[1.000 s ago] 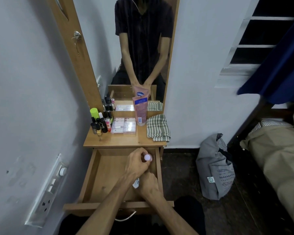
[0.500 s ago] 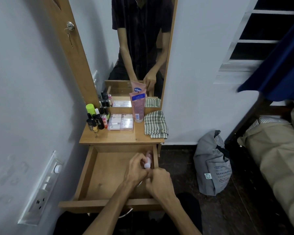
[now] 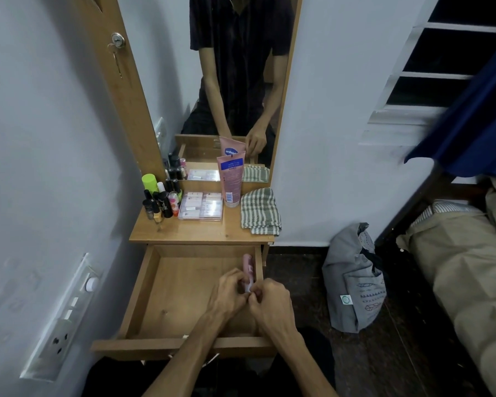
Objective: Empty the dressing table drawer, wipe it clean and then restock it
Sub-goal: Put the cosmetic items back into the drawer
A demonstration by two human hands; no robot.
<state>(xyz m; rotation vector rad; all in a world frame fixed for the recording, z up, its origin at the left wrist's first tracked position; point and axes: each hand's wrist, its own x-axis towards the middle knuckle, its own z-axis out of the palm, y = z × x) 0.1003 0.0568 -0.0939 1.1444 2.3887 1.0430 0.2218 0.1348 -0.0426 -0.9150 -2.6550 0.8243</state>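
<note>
- Seen from above: small wooden dressing table [image 3: 184, 234] set against a pale wall, tall mirror [image 3: 235, 81] rising from its back edge, smooth light-brown laminate all over
- Pulled out below the table's front edge: the drawer [image 3: 172, 299], a shallow wooden box with a flat bare floor, almost empty
- Slumped on the dark floor to the right: a soft grey cloth bag [image 3: 355, 282]
- Folded at the table's back right corner: a green-and-white checked cloth [image 3: 259, 210], woven and soft
- Upright beside the cloth, against the mirror: a pink squeeze tube [image 3: 230, 181] with a blue label
- Flat near the middle of the table: clear plastic boxes [image 3: 201, 206], glossy
- Clustered at the back left corner: small dark bottles [image 3: 159, 203] and one lime-green cap
- Changed within the last second: a slim pink tube with a pale cap [image 3: 248, 270], then lifted above the drawer's middle, now lying lengthwise along the drawer's right wall
- Left hand [image 3: 229, 293] and right hand [image 3: 272, 308] together at the tube's near end, fingers curled and pinching at the cap
- Probably the first item back in, so restocking is just starting, with everything else waiting on the table top
</note>
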